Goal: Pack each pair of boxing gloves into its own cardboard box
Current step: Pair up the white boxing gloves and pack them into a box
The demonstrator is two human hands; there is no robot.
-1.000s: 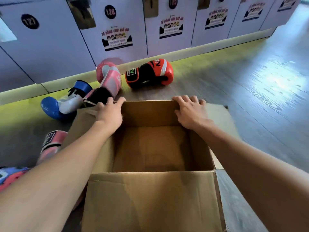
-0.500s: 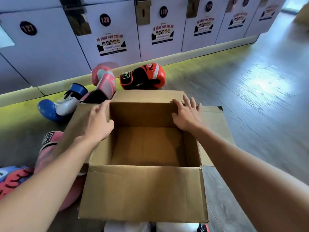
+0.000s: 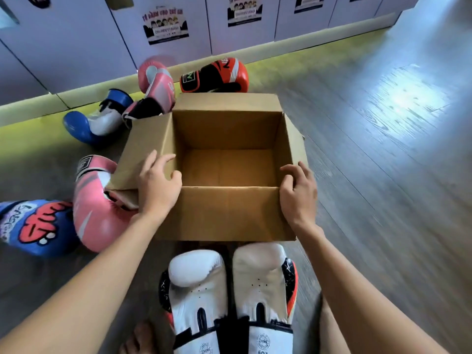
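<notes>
— Two grips hold the cardboard box (image 3: 224, 213): our left grip (image 3: 158, 185) is curled over its left wall by the near corner.
— And our right grip (image 3: 298, 192) clamps the right wall's rim. The box stands open on the floor (image 3: 383, 175).
— Our white gloves (image 3: 196, 290) lie side by side just before it; a pink glove (image 3: 94, 200) touches the left flap. A red glove (image 3: 214, 75) lies beyond.

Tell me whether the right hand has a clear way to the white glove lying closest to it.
Probably yes. The right hand grips the box at its near right corner, and the white glove lies just on the person's side of it, with nothing between. The hand must let go first.
</notes>
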